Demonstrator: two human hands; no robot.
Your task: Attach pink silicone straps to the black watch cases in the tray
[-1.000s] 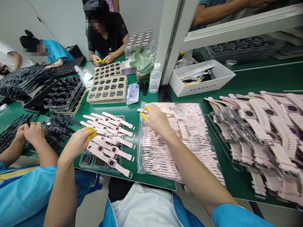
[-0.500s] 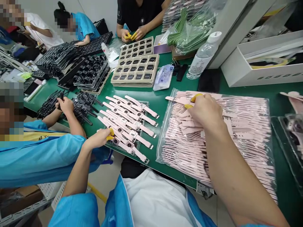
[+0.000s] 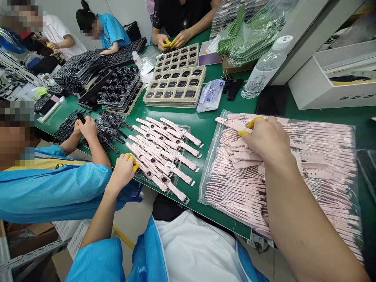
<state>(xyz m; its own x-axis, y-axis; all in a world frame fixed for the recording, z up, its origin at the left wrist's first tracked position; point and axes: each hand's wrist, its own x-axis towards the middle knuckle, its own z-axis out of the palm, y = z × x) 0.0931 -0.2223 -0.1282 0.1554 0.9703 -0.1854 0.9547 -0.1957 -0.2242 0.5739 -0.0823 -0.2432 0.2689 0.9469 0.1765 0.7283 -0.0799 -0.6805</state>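
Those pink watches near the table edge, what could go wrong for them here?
The nearest pink watch lies close to the green table edge; the left hand working on that row might nudge it off. The right hand pinches one pink strap from a slippery bagged pile, which might slide.

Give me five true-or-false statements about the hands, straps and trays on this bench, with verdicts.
1. The right hand pinches a pink strap. True.
2. The left hand rests on the black watches. False: it touches the row of pink watches.
3. The water bottle stands upright. False: it leans.
4. Both hands wear yellow fingertip covers. True.
5. The beige trays hold pink straps. False: dark watch faces.
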